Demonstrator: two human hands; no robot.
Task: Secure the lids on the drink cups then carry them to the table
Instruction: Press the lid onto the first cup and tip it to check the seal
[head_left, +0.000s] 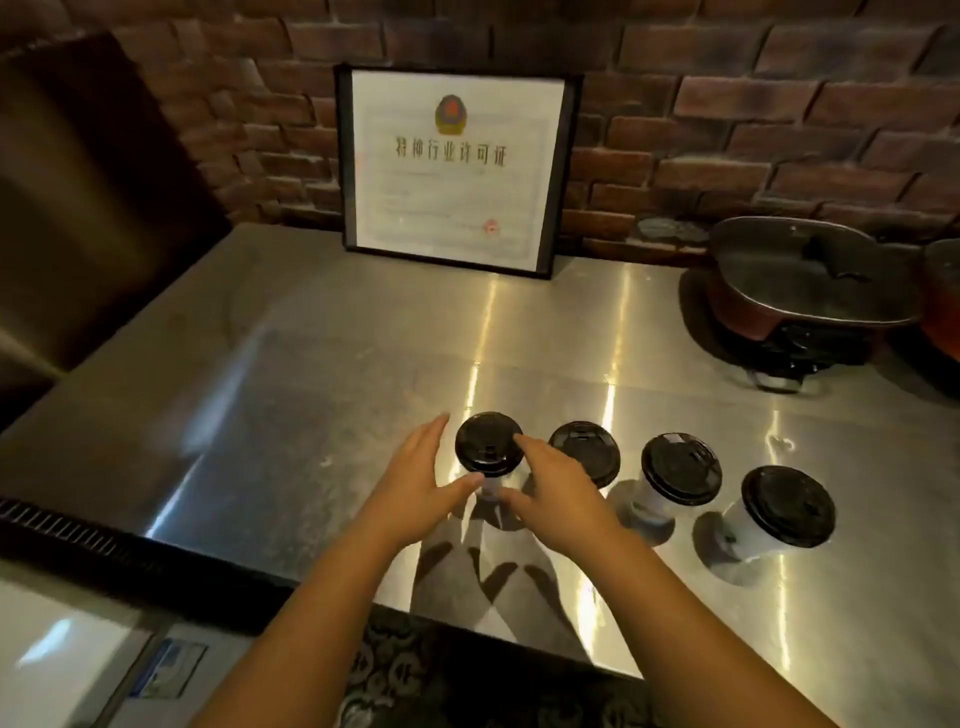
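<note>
Four drink cups stand in a row on a steel counter (322, 364), each with a black lid on top. The leftmost cup (491, 486) sits between the two hands, and its lid (488, 442) faces up toward the camera. The left hand (415, 483) is spread open just left of this cup, fingers straight and pointing away, thumb reaching toward the cup wall under the lid; whether it touches cannot be told. The right hand (556, 486) is also open on the cup's right side, with a fingertip at the lid's right edge and the thumb low near the cup wall. Neither hand has closed round the cup. The second cup (589, 452) stands just behind the right hand, partly hidden by it. The third cup (675, 478) and the fourth cup (779, 512) stand farther right, apart from each other. A framed certificate (457, 166) leans against the brick wall (727, 78) at the back, and a dark lidded pot (800, 291) sits at the right.
</note>
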